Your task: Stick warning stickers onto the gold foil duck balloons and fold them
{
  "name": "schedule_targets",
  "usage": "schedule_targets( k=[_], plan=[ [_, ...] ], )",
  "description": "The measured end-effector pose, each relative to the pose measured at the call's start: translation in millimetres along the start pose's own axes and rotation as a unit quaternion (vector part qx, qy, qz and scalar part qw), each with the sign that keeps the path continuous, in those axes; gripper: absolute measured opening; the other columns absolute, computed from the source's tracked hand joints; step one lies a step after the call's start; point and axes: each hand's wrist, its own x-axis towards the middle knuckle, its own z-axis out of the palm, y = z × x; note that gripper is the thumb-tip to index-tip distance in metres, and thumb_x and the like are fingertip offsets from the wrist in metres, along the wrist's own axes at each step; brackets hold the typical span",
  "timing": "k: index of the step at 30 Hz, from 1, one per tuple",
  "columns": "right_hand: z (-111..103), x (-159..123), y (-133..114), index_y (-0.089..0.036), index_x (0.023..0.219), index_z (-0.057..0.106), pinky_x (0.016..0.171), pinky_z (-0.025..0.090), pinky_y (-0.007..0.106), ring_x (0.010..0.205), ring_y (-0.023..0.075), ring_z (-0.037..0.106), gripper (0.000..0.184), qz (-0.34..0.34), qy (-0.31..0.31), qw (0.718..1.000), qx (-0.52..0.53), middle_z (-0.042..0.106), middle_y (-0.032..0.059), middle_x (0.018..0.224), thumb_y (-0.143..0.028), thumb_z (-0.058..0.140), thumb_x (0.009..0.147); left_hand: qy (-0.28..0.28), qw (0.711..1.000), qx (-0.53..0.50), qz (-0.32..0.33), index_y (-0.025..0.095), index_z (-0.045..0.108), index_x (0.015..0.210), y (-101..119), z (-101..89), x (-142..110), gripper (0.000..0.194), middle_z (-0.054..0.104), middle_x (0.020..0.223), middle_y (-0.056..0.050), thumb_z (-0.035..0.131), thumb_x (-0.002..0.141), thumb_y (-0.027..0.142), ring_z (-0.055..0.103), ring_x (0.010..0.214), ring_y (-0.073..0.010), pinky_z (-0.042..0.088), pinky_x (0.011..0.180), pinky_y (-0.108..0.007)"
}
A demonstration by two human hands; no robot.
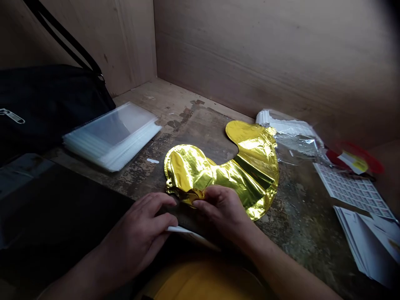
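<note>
A flat, shiny gold foil balloon (225, 175), curved with a rounded end at each side, lies on the worn table. My right hand (223, 208) pinches its near edge between thumb and fingers, where the foil is crumpled. Just to the left, my left hand (143, 229) has its fingers curled, with the fingertips close to the crumpled foil. From under its thumb sticks out a thin white strip (181, 230), which it seems to grip; the rest of the strip runs into shadow.
At the left are a stack of clear plastic sleeves (115, 133) and a black bag (46, 104). On the right lie white papers in clear wrap (290, 131), a red roll (375, 160), a printed label sheet (353, 189) and folded papers (365, 241). Wooden walls (265, 54) enclose the back.
</note>
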Motion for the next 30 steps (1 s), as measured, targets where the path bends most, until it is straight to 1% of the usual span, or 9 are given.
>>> schedule_targets(
  k=[5,8,11,14,16,18,22,26,30],
  plan=[
    [-11.6,10.8,2.3,-0.019,0.057,0.042,0.044,0.023,0.022,0.048,0.0072,0.028,0.043,0.037,-0.066,0.993,0.089,0.032,-0.0077,0.052,-0.046,0.061,0.085,-0.019,1.0,-0.01,0.021,0.023,0.063,0.092,5.3,-5.8,12.7,0.021,0.047,0.137,-0.006,0.051,0.085,0.007,0.044,0.128,-0.0252,0.038,0.107,-0.043],
    [-19.6,17.4,-0.1,-0.019,0.062,0.048,0.045,0.025,0.023,0.048,0.0078,0.03,0.041,0.06,-0.1,0.988,0.102,0.035,-0.007,0.053,-0.051,0.054,0.088,-0.081,0.995,-0.017,0.063,0.023,0.062,0.091,2.9,-3.0,25.0,0.019,0.051,0.138,-0.005,0.052,0.084,0.008,0.043,0.132,-0.0225,0.032,0.114,-0.041],
    [-21.1,19.2,-3.7,-0.019,0.064,0.049,0.046,0.028,0.023,0.05,0.0093,0.033,0.039,0.064,-0.074,0.991,0.092,0.038,-0.0058,0.055,-0.049,0.051,0.089,-0.138,0.983,-0.018,0.118,0.022,0.061,0.09,0.3,3.7,36.5,0.016,0.057,0.134,-0.003,0.053,0.084,0.009,0.046,0.13,-0.0199,0.025,0.119,-0.039],
    [-15.9,9.8,-5.8,-0.017,0.078,0.058,0.06,0.043,0.028,0.064,0.0148,0.049,0.028,-0.011,0.045,0.999,0.002,0.055,0.0008,0.07,-0.041,0.051,0.09,-0.158,0.98,-0.015,0.117,0.021,0.063,0.09,1.2,8.2,42.5,0.013,0.064,0.123,-0.005,0.054,0.086,0.012,0.055,0.119,-0.0218,0.034,0.113,-0.042],
    [-11.9,-1.1,-4.9,-0.014,0.104,0.062,0.083,0.048,0.035,0.092,0.0225,0.057,0.026,-0.101,0.089,0.986,-0.097,0.064,0.0095,0.1,-0.033,0.06,0.086,-0.163,0.981,-0.022,0.102,0.022,0.064,0.09,2.2,9.7,42.7,0.014,0.067,0.11,-0.006,0.053,0.087,0.013,0.059,0.108,-0.0224,0.043,0.102,-0.041],
    [-9.9,-12.0,-2.4,-0.014,0.12,0.058,0.098,0.045,0.04,0.113,0.0266,0.052,0.041,-0.16,0.057,0.972,-0.165,0.06,0.0135,0.123,-0.022,0.065,0.08,-0.166,0.981,-0.031,0.09,0.023,0.064,0.091,2.1,10.9,41.1,0.016,0.067,0.102,-0.005,0.051,0.088,0.015,0.059,0.101,-0.0227,0.045,0.095,-0.04],
    [-13.3,-24.7,0.5,-0.014,0.123,0.059,0.104,0.043,0.042,0.123,0.0281,0.047,0.048,-0.172,0.001,0.963,-0.208,0.055,0.0141,0.135,-0.011,0.063,0.075,-0.174,0.981,-0.042,0.074,0.024,0.062,0.092,1.4,10.6,39.9,0.017,0.066,0.106,-0.003,0.049,0.087,0.014,0.058,0.103,-0.0224,0.042,0.094,-0.04],
    [-22.2,-24.0,-3.4,-0.017,0.096,0.071,0.087,0.052,0.036,0.099,0.0222,0.062,0.022,-0.166,0.013,0.974,-0.156,0.07,0.0102,0.108,-0.01,0.052,0.088,-0.133,0.987,-0.035,0.088,0.025,0.06,0.083,2.1,9.9,43.6,0.018,0.069,0.105,0.001,0.051,0.081,0.01,0.061,0.1,-0.0194,0.042,0.092,-0.034],
    [-55.6,7.4,4.8,-0.019,0.083,0.074,0.067,0.052,0.027,0.073,0.0158,0.066,0.011,-0.028,0.055,0.997,-0.044,0.072,0.0014,0.079,-0.016,0.063,0.085,-0.022,0.988,0.012,0.155,0.027,0.058,0.082,-7.5,23.8,40.9,0.024,0.072,0.114,0.006,0.05,0.07,0.008,0.063,0.11,-0.0186,0.026,0.111,-0.034]
  ],
)
